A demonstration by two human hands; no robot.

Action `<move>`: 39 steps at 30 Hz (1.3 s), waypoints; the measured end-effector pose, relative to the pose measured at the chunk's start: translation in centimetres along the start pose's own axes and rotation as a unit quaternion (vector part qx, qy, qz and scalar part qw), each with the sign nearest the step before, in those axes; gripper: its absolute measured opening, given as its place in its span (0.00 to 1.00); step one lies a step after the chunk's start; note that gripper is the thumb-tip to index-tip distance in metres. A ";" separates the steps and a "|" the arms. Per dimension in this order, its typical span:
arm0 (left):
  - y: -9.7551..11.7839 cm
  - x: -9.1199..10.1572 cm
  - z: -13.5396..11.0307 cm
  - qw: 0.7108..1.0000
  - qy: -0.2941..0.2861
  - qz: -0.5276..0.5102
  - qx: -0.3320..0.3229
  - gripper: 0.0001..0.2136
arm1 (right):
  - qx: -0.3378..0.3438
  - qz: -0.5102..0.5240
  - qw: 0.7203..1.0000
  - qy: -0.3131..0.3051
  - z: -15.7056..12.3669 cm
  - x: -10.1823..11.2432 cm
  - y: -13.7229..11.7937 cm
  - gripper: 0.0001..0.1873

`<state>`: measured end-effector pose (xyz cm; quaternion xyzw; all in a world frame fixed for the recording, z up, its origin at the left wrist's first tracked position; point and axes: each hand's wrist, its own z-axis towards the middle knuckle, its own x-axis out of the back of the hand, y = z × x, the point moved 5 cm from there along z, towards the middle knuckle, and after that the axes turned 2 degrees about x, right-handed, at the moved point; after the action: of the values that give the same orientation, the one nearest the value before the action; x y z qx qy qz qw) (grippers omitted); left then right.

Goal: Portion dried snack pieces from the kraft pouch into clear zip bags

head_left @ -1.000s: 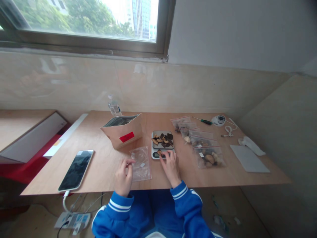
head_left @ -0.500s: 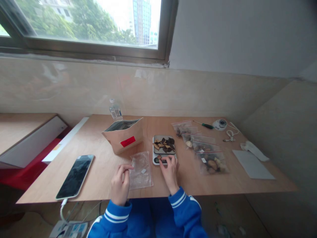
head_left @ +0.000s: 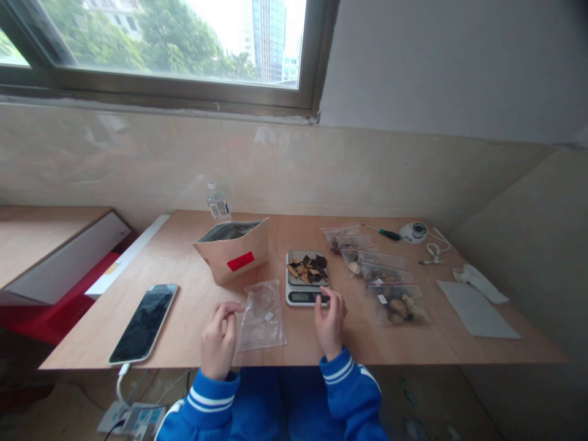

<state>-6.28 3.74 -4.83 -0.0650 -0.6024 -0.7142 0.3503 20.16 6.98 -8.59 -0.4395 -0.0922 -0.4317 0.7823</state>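
Note:
Dark and tan dried slices [head_left: 309, 269] lie piled on the pan of a small white kitchen scale [head_left: 289, 298]. My right hand [head_left: 331, 321] is at the scale's front right corner, by its dark display [head_left: 301, 297]. Its thumb and fingers are apart, and I see nothing held. To the left, a flat clear zip bag [head_left: 261, 327] with a small white label rests on the table. My left hand [head_left: 219, 343] hovers at the bag's left edge, fingers loosely bent and apart; whether a fingertip touches the bag, I cannot tell.
Behind the zip bag stands an open brown paper pouch [head_left: 211, 260] with a red label, near a water bottle [head_left: 218, 205]. Several filled zip bags [head_left: 399, 306] overlap on the right. A phone [head_left: 144, 323] lies left; a screwdriver [head_left: 389, 234] and white camera [head_left: 413, 231] sit back right.
My right hand has moved right and let go of the small dried piece held over the display. The display is now uncovered. My left hand stays nearly where it was.

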 end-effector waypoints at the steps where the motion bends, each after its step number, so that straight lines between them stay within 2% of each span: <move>1: -0.3 -0.1 0.1 1.000 -0.008 0.001 0.008 0.10 | -0.007 0.006 1.000 0.001 -0.8 0.5 0.4 0.12; 5: -1.1 -2.1 -0.2 0.995 -0.090 -0.012 0.031 0.11 | -0.066 0.044 0.997 -0.012 -3.1 2.1 3.3 0.12; 8: -1.0 -3.9 -1.0 0.989 -0.148 -0.016 0.014 0.12 | -0.143 0.092 0.985 0.005 -3.3 3.1 5.9 0.14; 10: -0.8 -4.8 -1.6 0.986 -0.166 -0.013 -0.004 0.12 | -0.184 0.104 0.977 0.023 -3.1 3.5 7.0 0.15; 16: -1.2 -6.6 -2.3 0.982 -0.188 0.005 -0.014 0.11 | -0.211 0.125 0.969 0.021 -3.0 3.4 7.1 0.15; 19: -1.8 -8.0 -2.3 0.981 -0.190 0.037 -0.006 0.12 | -0.201 0.111 0.973 0.016 -3.2 3.2 6.9 0.15; 22: -1.9 -9.3 -2.3 0.977 -0.174 0.117 0.027 0.12 | -0.197 0.093 0.976 0.007 -3.3 3.1 7.0 0.16; 25: -1.2 -10.1 -2.2 0.963 -0.169 0.200 0.067 0.15 | -0.189 0.075 0.979 -0.005 -3.4 3.1 6.9 0.17; 28: -0.2 -10.4 -2.1 0.948 -0.181 0.248 0.078 0.13 | -0.178 0.067 0.982 -0.012 -3.3 3.1 6.8 0.16; 31: 0.3 -10.4 -2.0 0.944 -0.192 0.261 0.069 0.12 | -0.169 0.068 0.983 -0.017 -3.3 2.9 6.8 0.15; 35: -0.1 -10.5 -2.0 0.944 -0.185 0.270 0.046 0.14 | -0.163 0.065 0.984 -0.024 -3.1 3.0 6.7 0.15; 37: -0.6 -10.4 -1.9 0.953 -0.159 0.254 0.039 0.12 | -0.158 0.072 0.984 -0.032 -2.9 3.3 5.9 0.14; 39: -1.0 -10.0 -2.0 0.971 -0.113 0.206 0.036 0.09 | -0.147 0.097 0.982 -0.067 -2.7 3.0 4.0 0.14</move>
<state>1.28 6.22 -11.29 -0.2552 -0.6369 -0.5924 0.4222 24.40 4.05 -11.02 -0.5845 -0.0362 -0.3321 0.7394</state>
